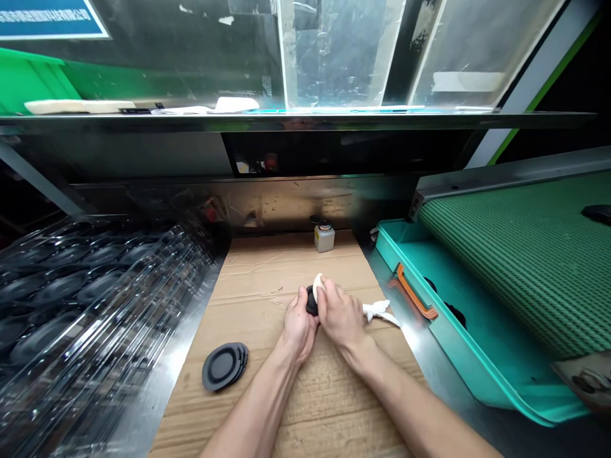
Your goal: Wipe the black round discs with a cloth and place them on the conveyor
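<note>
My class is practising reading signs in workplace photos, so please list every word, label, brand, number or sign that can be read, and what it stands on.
Blue sign, upper left: one row of white characters, too blurred to quote.
Small bottle: a yellow patch on its side, too small to read.
No other lettering can be made out.

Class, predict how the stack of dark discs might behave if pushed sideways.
The stack of dark discs would probably spread, its pieces sitting offset. It seems unlikely to tip, lying low and flat on the cardboard. Each piece looks thin, so perhaps light.
</note>
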`<state>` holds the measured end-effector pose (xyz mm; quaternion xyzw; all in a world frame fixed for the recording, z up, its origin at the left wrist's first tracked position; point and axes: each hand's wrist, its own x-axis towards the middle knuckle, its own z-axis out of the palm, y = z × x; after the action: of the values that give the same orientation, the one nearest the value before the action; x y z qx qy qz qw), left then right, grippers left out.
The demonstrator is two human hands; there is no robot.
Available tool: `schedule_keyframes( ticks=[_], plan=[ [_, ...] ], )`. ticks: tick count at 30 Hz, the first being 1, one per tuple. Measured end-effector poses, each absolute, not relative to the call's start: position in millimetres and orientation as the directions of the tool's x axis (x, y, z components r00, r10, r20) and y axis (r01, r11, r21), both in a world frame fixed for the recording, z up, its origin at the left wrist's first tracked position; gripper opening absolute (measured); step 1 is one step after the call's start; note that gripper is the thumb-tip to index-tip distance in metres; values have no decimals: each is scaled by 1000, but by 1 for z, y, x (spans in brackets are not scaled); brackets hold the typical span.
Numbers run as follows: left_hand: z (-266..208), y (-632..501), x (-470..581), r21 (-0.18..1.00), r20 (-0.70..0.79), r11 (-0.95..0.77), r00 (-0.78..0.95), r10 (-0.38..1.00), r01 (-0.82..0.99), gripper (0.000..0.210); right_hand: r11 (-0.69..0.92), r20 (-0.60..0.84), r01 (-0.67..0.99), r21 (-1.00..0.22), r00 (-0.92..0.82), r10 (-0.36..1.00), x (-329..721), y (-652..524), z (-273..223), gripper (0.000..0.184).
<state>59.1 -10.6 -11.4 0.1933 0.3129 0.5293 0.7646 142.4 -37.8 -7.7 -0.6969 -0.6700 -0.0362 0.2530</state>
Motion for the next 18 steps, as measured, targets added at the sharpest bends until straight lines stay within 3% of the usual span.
schedule_keyframes(
  ticks=[4,7,12,18],
  plan=[
    [-12,-8,59,631,-277,377,257,926,-678,23,67,399,942,-330,75,914,146,-31,-6,38],
    [-12,-2,54,603,-297,391,259,919,-695,25,-33,384,902,-430,216,898,159,-24,-4,34],
    [-7,8,38,377,-408,534,381,829,-757,34,-20,439,823,-568,323,838,180,-27,-5,36],
    [-4,8,32,242,-428,539,410,805,-807,44,3,512,820,-572,354,783,191,-32,-10,39]
  ],
)
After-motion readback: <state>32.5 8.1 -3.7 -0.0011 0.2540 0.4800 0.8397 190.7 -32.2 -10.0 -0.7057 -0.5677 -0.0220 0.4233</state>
